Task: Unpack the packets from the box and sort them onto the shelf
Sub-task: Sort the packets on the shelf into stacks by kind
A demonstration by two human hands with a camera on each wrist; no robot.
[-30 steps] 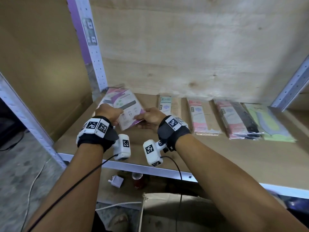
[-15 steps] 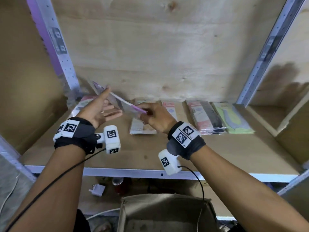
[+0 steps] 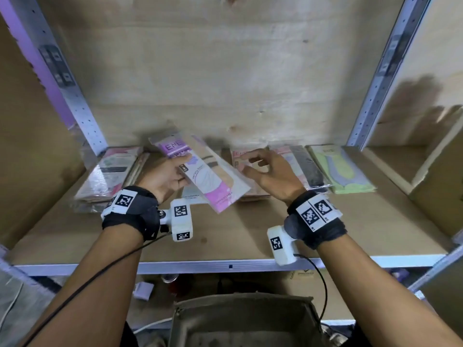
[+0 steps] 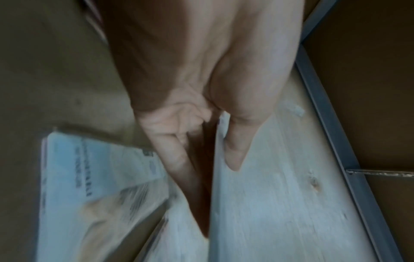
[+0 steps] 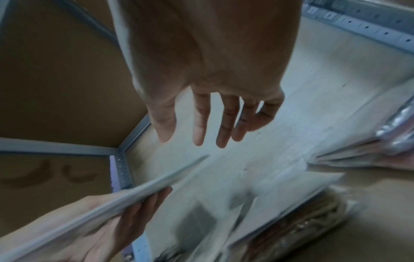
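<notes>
L hand [image 3: 166,177] pinches a packet [image 3: 203,171], thumb on top; R hand [image 3: 269,171] hovers w/ fingers loosely spread.

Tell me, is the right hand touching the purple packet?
Apart. The right wrist view shows the right hand with fingers spread over bare shelf, clear of the purple packet.

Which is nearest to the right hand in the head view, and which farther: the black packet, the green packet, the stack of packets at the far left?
From the right hand:
1. Black packet, just to its right.
2. Green packet, further right.
3. Far-left stack, beyond the left hand.
</notes>
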